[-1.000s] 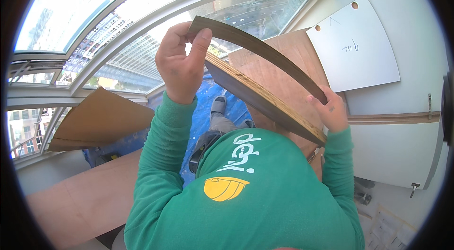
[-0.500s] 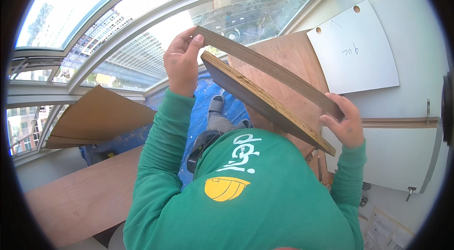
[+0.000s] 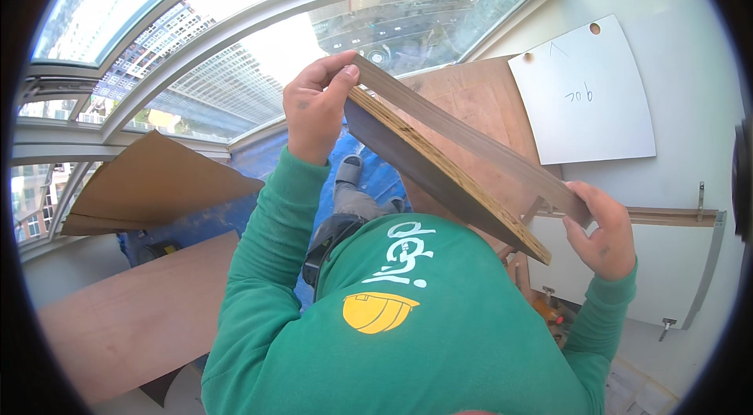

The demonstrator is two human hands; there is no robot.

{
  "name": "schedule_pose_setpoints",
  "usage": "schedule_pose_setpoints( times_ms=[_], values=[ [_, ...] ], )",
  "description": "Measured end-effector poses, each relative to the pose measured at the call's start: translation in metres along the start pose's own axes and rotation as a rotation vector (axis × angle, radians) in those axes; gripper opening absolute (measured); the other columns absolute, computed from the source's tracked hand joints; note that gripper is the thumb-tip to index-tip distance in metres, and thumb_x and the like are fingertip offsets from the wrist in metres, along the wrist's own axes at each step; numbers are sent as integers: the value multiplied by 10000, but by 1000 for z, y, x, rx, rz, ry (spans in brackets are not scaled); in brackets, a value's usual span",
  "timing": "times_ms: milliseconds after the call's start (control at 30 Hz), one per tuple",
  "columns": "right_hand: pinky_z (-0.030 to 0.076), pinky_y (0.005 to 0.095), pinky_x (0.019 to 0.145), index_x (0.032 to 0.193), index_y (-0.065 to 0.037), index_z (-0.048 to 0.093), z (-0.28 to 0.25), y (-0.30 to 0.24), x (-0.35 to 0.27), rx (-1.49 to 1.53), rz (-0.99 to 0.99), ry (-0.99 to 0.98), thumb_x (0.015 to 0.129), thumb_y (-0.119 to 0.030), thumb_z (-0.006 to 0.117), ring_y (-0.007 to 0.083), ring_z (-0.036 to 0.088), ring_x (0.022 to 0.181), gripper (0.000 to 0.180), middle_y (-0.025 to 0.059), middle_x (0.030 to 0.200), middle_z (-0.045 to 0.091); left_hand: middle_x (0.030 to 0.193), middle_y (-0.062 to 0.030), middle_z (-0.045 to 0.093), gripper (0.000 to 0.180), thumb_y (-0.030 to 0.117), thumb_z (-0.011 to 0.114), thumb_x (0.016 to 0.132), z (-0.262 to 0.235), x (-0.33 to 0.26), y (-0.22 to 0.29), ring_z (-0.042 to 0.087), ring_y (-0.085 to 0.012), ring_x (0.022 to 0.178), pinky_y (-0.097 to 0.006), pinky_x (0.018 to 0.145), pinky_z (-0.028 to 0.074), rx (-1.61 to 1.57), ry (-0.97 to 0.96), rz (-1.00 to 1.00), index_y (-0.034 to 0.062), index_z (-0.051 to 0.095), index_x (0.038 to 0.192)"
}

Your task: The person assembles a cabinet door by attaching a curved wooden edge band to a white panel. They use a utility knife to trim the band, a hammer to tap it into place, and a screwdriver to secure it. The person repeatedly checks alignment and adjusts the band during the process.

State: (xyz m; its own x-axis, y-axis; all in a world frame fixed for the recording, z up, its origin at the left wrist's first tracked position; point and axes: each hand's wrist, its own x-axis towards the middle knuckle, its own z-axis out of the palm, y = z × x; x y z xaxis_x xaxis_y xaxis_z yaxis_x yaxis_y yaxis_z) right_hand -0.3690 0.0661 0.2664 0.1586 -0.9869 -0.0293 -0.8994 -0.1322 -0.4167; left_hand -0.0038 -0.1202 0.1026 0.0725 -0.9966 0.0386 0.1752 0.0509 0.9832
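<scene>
brown strip [image 3: 480, 147]: you have it stretched between both hands, just beyond the layered edge of the board [image 3: 427, 168] and running roughly alongside it; whether the two touch cannot be told.

surroundings, largest first, board as reference. window [image 3: 408, 23]: beyond the board. reddish sheet [image 3: 478, 93]: past the board's far side. blue floor sheeting [image 3: 380, 176]: below the board and to its left. brown bent sheet [image 3: 157, 187]: well left of the board. white panel [image 3: 584, 93] with two holes: right of the board and farther out, probably propped there to be out of your way.

board itself: slanted across in front of you, left end farther out, layered edge exposed; its support is hidden.

strip: bows slightly, so judged thin and bendy; the hold at both ends likely keeps it from flopping or twisting.

left hand [image 3: 320, 105]: thumb and fingers pinched together on the strip's far end, just beside the board's left end. right hand [image 3: 604, 234]: thumb and fingers loosely closed about the other end, beyond the board's right end.

containers: dark pouch-like item [image 3: 314, 266] on you, left of the board; contents, if any, cannot be told.
</scene>
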Motion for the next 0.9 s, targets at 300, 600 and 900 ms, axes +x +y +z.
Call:
schedule_pose_setpoints(
  times_ms=[300,600,900],
  values=[
    [550,379,963,1591,-90,499,13,-23,33,132,145,-159,773,73,665,346,663,978,850,185,1204,694,892,-49,744,530,56,755,974,12,-11,15,666,-82,863,-246,833,511,67,-101,156,-21,565,1463],
    [573,435,953,1599,-97,492,55,-74,98,206,-138,-185,820,86,563,388,702,1099,803,224,1339,669,898,-45,734,534,64,757,972,19,-9,9,652,-84,866,-257,833,508,97,-123,202,-10,568,1466],
    [585,423,798,1494,-97,608,99,-71,124,64,-182,52,979,-110,718,378,709,907,526,169,1175,703,1180,-99,682,571,89,672,957,8,3,-19,617,-149,1145,-340,1121,436,4,-97,248,-10,544,1504]
  ],
)
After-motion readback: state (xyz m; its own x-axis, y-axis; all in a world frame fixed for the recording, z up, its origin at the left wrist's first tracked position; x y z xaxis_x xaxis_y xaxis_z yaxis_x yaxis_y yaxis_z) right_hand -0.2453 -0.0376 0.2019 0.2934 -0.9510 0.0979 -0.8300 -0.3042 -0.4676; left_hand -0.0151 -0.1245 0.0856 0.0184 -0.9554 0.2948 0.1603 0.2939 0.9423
